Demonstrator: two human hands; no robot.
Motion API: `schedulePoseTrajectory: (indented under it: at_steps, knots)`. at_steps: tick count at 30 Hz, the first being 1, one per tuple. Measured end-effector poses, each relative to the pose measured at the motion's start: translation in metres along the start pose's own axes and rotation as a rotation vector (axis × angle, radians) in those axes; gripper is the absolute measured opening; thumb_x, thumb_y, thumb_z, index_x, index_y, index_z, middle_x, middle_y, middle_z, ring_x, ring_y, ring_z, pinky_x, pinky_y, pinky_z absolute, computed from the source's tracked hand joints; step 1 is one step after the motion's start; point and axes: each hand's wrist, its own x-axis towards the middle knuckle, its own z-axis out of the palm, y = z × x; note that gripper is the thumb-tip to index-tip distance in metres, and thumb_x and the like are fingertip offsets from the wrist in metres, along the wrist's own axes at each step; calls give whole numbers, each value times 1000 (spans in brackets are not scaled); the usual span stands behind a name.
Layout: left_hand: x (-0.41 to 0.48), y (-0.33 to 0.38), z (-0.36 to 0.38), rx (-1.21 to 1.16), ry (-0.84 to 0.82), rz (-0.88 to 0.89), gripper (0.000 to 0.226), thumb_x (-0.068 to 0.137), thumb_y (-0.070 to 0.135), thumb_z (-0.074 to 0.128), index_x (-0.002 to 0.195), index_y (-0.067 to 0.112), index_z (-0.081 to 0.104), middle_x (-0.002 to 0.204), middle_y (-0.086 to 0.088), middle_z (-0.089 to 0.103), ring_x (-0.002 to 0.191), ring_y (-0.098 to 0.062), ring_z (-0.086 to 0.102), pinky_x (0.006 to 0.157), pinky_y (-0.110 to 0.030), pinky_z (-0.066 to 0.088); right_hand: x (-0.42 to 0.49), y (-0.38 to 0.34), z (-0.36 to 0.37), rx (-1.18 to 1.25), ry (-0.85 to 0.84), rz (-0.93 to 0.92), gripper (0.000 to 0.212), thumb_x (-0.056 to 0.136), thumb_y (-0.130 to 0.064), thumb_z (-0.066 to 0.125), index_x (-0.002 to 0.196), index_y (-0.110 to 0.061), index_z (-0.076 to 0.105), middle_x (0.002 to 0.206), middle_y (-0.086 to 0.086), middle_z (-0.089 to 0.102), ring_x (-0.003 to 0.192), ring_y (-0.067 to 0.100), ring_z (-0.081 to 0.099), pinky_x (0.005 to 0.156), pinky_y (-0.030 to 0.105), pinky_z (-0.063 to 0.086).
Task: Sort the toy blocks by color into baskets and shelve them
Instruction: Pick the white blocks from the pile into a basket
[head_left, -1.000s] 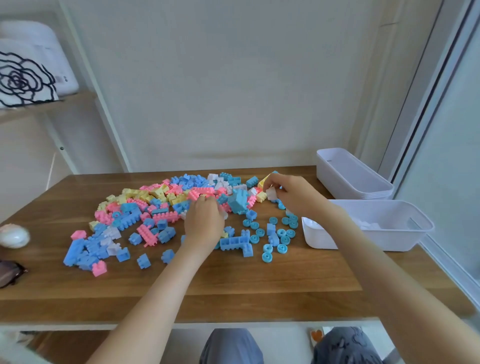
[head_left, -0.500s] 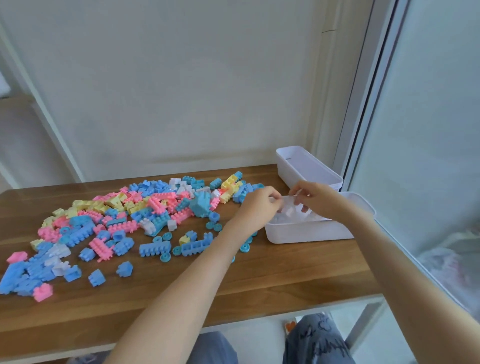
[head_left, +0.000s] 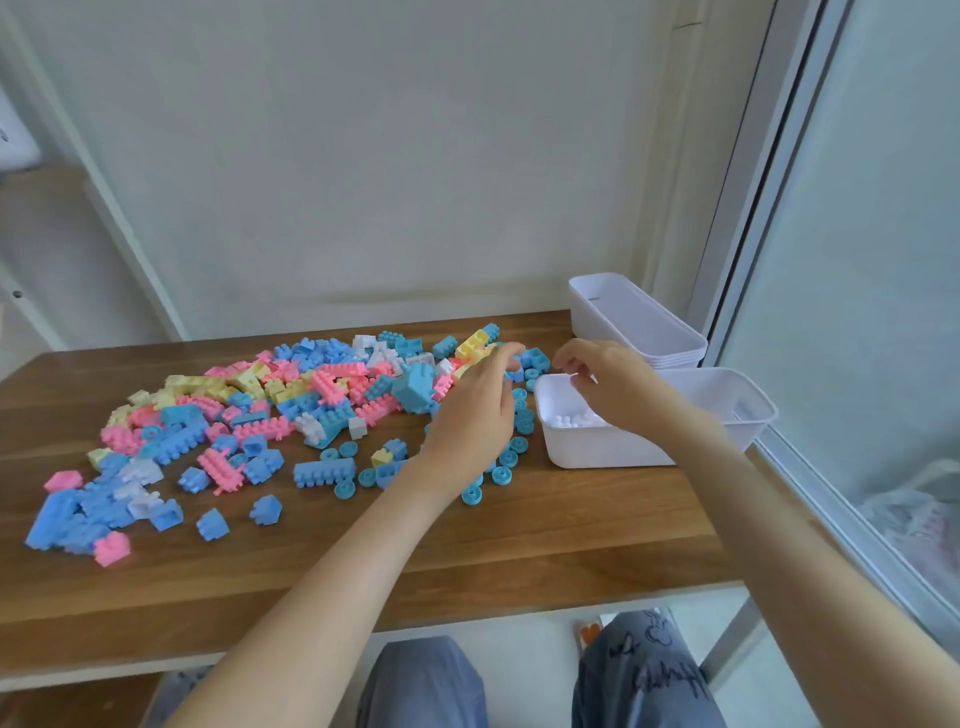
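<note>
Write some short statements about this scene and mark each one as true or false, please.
1. The near basket holds white blocks. True.
2. The right hand is above the near basket. True.
3. The stacked baskets at the back are full of pink blocks. False: no blocks show in the top one.
4. The blue wheels lie inside the near basket. False: they lie on the table, beside that basket.
5. A pile of mixed blocks in pink, blue, yellow and white lies on the table. True.
</note>
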Motion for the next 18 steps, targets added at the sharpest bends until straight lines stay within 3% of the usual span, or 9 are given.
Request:
schedulePoseTrajectory:
  at_steps: [3,5,9,13,18]
  knots:
    - [-15,-33,-18,105,114,3,46,98,8,44,142,19,34,123,-2,58,97,-16,59,74,-26,50,9,-38,19,88,-22,-54,39,94,2,41,129,-12,50,124,4,55,114,19,49,86,18,36]
    - [-25,-60,-32,99,165,-81,47,96,8,49,140,17,37,120,-2,59,99,-13,58,79,-25,50,15,-60,38,158,-57,-110,50,92,7,38,137,-14,41,131,6,50,118,20,47,86,17,33]
    - [-41,-113,-60,52,298,-339,41,93,5,51,133,16,49,121,0,59,109,-14,55,87,-25,46,28,-86,76,246,-170,-162,60,91,9,35,146,-14,26,141,11,38,126,26,42,99,30,36]
    - [-47,-143,-74,278,206,-432,42,90,8,51,131,15,53,125,-8,59,114,-25,54,94,-42,48,49,-96,93,251,-81,-93,77,81,18,38,149,-5,8,151,16,17,140,32,13,115,40,16]
    - [-38,-148,-91,315,81,-624,50,87,25,56,136,22,46,114,-8,62,108,-30,55,89,-42,48,88,-90,103,198,-78,72,82,80,11,44,149,-5,3,152,18,13,141,33,12,114,39,11]
